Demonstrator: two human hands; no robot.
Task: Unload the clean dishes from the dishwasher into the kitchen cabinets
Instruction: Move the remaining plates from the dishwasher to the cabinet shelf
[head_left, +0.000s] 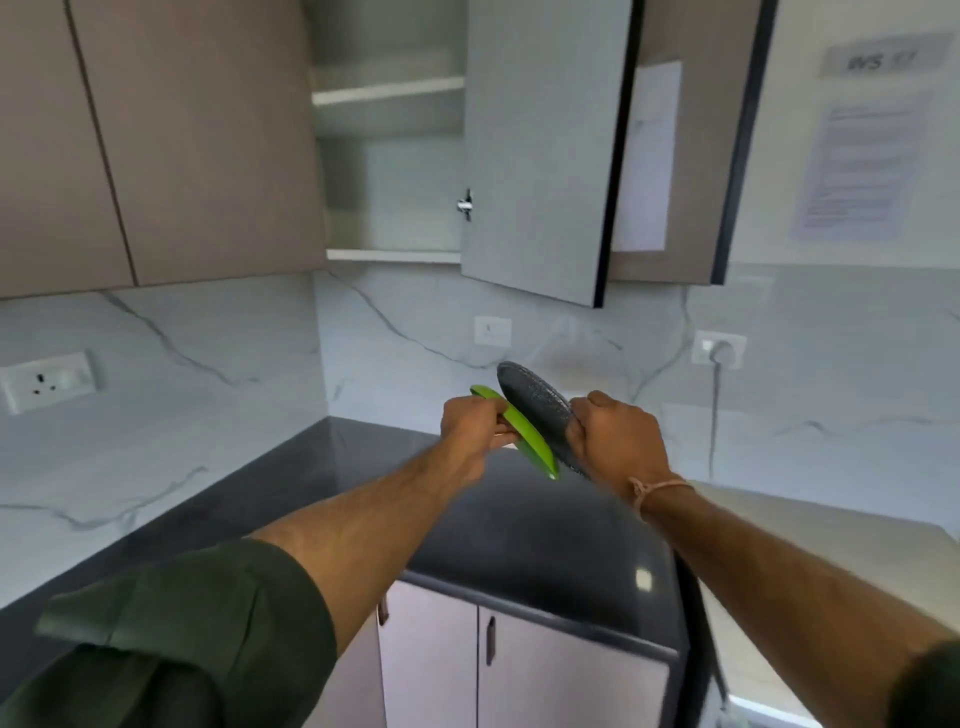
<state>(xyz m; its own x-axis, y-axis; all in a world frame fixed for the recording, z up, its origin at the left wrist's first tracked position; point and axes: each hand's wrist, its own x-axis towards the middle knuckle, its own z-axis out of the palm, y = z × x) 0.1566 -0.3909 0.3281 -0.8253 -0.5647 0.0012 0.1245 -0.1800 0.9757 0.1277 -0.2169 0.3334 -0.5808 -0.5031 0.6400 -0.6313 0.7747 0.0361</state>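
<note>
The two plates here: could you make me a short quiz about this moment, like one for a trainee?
1. True or false: the cupboard door above the counter is open.
2. Which hand holds the green plate? A) left hand B) right hand C) neither
3. Fill in: the shelves inside the open cupboard look ____.

Key
1. True; the door stands swung out.
2. A; the right hand grips the dark speckled plate, held on edge beside the green one.
3. Empty; no dishes show on them.
</note>
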